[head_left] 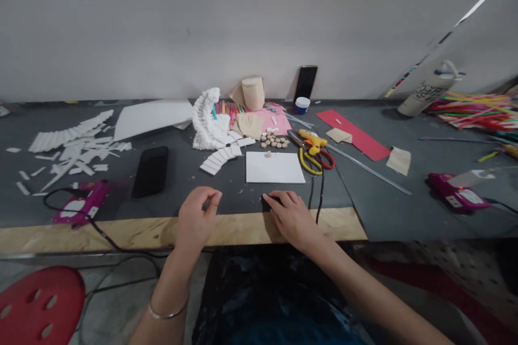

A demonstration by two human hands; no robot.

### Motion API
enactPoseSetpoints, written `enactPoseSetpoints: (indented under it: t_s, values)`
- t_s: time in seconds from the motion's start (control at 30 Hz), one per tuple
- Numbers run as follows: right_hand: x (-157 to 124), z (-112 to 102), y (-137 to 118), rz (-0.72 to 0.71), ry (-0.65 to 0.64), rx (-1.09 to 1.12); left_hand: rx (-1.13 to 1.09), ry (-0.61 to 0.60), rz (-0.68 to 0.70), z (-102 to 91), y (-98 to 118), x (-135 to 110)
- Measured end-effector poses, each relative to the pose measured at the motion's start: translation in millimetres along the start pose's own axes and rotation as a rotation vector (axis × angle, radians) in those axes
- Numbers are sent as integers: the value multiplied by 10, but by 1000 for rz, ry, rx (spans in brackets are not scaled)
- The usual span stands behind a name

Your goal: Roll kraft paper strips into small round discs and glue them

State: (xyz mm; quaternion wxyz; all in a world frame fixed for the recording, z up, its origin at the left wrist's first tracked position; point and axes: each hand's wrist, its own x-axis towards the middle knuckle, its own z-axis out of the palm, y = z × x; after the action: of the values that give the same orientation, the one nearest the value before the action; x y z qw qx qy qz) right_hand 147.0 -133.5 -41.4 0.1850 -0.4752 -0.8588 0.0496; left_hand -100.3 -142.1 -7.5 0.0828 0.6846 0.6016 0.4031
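My left hand (198,214) is held over the table's front edge, its thumb and fingertips brought together; anything between them is too small to make out. To the right, my right hand (292,216) rests on the tabletop with its fingers stretched out and apart, holding nothing that I can see. A white rectangular card (275,170) lies just beyond it, with a small beige piece (267,154) at its far edge. Behind the card is a group of small round beige pieces (274,142). White strips (220,158) lie fanned out beyond my left hand.
Scissors (311,161) and a yellow glue gun (314,143) with a black cord lie right of the card. A black phone (150,171) and scattered white strips (76,156) are left. A red sheet (356,136), clear stick (370,170) and bottle (427,91) are right.
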Motion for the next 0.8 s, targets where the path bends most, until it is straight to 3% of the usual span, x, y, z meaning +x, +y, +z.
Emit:
enactPoseSetpoints:
  t_s: [0.27, 0.4, 0.53, 0.63, 0.8]
  values:
    - [25, -19, -53, 5, 3, -17, 4, -67, -93, 149, -176, -117]
    - [32, 43, 25, -9, 57, 114, -19, -79, -114, 152, -197, -107]
    - [64, 82, 107, 71, 127, 297, -23, -95, -127, 143, -192, -90]
    - [153, 45, 105, 70, 63, 267, -19, -108, -129, 149, -193, -83]
    - [359, -66, 81, -72, -146, 9, -11, -115, -122, 162, -203, -82]
